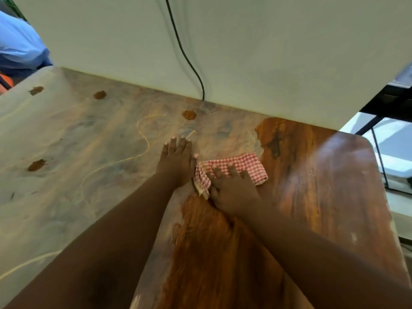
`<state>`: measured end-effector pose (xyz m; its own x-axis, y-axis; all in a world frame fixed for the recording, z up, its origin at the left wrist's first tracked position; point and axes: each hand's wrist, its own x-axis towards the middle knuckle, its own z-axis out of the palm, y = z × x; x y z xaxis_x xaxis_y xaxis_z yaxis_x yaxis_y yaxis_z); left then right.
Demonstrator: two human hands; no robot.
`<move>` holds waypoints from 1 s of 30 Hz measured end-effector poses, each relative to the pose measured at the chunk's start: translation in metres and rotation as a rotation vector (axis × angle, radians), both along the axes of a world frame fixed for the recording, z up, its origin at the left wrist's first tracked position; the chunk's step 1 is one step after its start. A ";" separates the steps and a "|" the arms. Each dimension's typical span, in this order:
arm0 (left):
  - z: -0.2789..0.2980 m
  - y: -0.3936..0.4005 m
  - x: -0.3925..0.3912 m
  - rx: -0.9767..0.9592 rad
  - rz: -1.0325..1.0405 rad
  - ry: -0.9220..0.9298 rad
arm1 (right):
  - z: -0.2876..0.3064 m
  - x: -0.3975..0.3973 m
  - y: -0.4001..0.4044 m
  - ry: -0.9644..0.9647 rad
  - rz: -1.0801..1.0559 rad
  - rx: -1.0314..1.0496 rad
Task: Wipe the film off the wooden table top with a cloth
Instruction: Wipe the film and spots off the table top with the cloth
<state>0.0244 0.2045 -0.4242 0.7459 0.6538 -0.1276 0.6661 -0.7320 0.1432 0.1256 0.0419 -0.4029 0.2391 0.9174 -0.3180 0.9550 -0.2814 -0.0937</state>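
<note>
The wooden table top (312, 186) fills the view. A pale whitish film (66, 152) covers its left and middle; the right part shows bare brown wood. A folded red-and-white checked cloth (243, 163) lies at the boundary between film and bare wood. My right hand (234, 188) presses flat on the cloth's near side, fingers spread over it. Just left of the cloth, my left hand (177, 161) rests flat on the filmed surface with fingers apart, its thumb touching the cloth's edge.
A white wall panel (267, 52) stands along the table's far edge, with a black cable (189, 61) running down it. Small brown spots (189, 114) dot the film. A blue fabric shape (20, 45) sits far left. The table's right edge drops to a floor.
</note>
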 end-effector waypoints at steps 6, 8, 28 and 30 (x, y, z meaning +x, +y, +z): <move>-0.003 0.030 0.019 0.104 -0.109 -0.013 | 0.002 0.000 -0.061 0.080 0.105 0.005; -0.007 0.029 0.026 0.114 -0.129 -0.033 | 0.001 0.022 -0.060 0.051 0.025 0.004; -0.020 0.020 0.034 0.073 -0.123 -0.072 | -0.005 0.096 -0.025 -0.004 -0.138 0.001; -0.020 0.021 0.035 0.063 -0.115 -0.068 | -0.005 0.089 0.002 -0.005 -0.198 0.015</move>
